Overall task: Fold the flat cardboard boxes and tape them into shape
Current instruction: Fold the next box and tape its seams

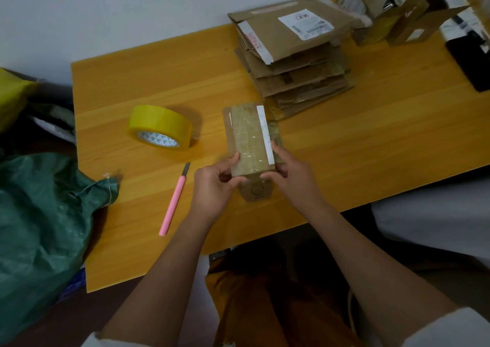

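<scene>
Head view: the left hand (212, 185) and right hand (287, 170) pinched the near end of a small flattened brown cardboard box (250, 138). Its long axis ran away from the grip, toward the stack.

The desk (138, 87) is yellow wood against a white wall. Left of the flat box stack (294, 63) lies a yellow tape roll (160, 127); nearer the viewer from it, a pink knife (175, 199). Right of the stack lies a black phone (470, 60).
</scene>
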`<state>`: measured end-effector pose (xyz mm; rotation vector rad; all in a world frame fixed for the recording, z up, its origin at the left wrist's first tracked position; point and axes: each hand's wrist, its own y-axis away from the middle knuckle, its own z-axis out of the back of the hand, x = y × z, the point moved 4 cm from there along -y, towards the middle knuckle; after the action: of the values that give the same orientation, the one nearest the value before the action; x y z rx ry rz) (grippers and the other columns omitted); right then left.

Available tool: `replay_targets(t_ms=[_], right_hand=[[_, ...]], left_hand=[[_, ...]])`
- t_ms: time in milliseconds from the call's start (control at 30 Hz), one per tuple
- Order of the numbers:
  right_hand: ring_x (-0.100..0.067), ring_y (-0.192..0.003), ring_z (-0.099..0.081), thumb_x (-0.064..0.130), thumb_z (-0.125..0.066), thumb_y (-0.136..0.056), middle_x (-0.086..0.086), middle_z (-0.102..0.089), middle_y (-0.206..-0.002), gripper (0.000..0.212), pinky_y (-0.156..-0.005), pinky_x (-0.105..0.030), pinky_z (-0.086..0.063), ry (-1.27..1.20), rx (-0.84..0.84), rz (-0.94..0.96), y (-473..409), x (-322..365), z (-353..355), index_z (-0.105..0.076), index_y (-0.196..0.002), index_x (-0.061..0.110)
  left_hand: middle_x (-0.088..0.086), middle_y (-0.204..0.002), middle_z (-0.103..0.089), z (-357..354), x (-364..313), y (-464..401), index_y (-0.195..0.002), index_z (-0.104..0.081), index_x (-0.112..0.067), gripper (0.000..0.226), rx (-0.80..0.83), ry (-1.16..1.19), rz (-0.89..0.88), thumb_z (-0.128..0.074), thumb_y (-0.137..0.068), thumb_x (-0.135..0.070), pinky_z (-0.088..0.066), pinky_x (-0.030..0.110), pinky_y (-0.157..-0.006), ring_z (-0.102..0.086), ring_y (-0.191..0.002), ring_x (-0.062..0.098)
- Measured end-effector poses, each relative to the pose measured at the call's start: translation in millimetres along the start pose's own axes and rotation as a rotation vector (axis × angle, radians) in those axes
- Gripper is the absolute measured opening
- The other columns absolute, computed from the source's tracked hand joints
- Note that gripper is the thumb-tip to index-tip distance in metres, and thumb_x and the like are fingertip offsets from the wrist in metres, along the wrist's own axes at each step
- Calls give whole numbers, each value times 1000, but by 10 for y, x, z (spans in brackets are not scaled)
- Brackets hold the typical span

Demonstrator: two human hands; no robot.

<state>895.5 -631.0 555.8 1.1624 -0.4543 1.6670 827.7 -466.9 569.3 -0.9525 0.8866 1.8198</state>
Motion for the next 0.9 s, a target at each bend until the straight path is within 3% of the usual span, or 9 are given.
replay_targets(t_ms=[133,233,333,467,533,600,700,833,900], right_hand=[[-5,-105,-64,5,-69,-87,-5,-69,-119,71,-90,-18,-52,-59,8,-22,6,-3,2,-37,-149,20],[2,-102,-59,1,-66,-88,-6,-69,-118,70,-85,-6,-48,-75,22,-57,1,-14,29,-36,-149,21],[1,-111,-57,-3,-60,-91,-3,-67,-122,66,-83,-1,-43,-129,45,-97,23,-45,62,-39,-147,26],[-4,-115,-61,-7,-49,-96,-1,-64,-128,55,-98,-24,-49,-324,-4,-227,144,-183,100,-50,-140,26],[-5,-113,-62,-10,-49,-95,-3,-63,-129,53,-99,-28,-50,-450,-44,-295,223,-234,95,-50,-139,19],[-2,-114,-60,-6,-55,-93,2,-63,-128,51,-100,-27,-49,-520,-63,-319,288,-225,76,-51,-139,17],[7,-106,-59,9,-65,-91,12,-64,-120,48,-94,-22,-51,-577,-89,-321,310,-178,45,-54,-136,21],[10,-91,-61,15,-67,-90,13,-66,-107,39,-74,-11,-52,-568,-150,-351,204,-175,-2,-62,-128,17],[6,-94,-61,18,-68,-89,13,-66,-104,35,-76,-12,-53,-560,-152,-377,157,-206,-24,-64,-124,16]], left_hand=[[8,-121,-65,22,-11,-28,-128,-59,-5,58,54,2,3,-78,-74,1,-48,6,-85,-62,-102,2],[8,-130,-60,48,22,-57,-132,-57,-10,58,124,-3,20,-73,-78,6,-49,20,-96,-61,-115,11],[4,-129,-62,75,49,-57,-134,-56,-15,58,175,-6,14,-66,-83,11,-51,28,-98,-60,-116,9],[8,-116,-69,99,68,64,-138,-52,-17,64,61,117,60,-61,-84,16,-50,12,-86,-65,-104,8],[6,-112,-70,68,89,129,-144,-44,-18,72,31,208,107,-60,-83,17,-51,16,-87,-66,-103,8],[0,-111,-70,37,84,164,-146,-39,-18,77,21,267,138,-65,-81,14,-53,22,-91,-66,-104,5],[-4,-108,-70,4,33,147,-145,-41,-14,75,13,307,140,-70,-79,9,-53,19,-88,-67,-101,2],[3,-106,-72,-9,22,99,-142,-45,-8,66,-32,327,148,-67,-82,8,-53,25,-93,-68,-101,6],[10,-112,-70,-18,31,85,-142,-44,-6,64,-41,326,145,-64,-84,10,-52,19,-91,-66,-105,11]])
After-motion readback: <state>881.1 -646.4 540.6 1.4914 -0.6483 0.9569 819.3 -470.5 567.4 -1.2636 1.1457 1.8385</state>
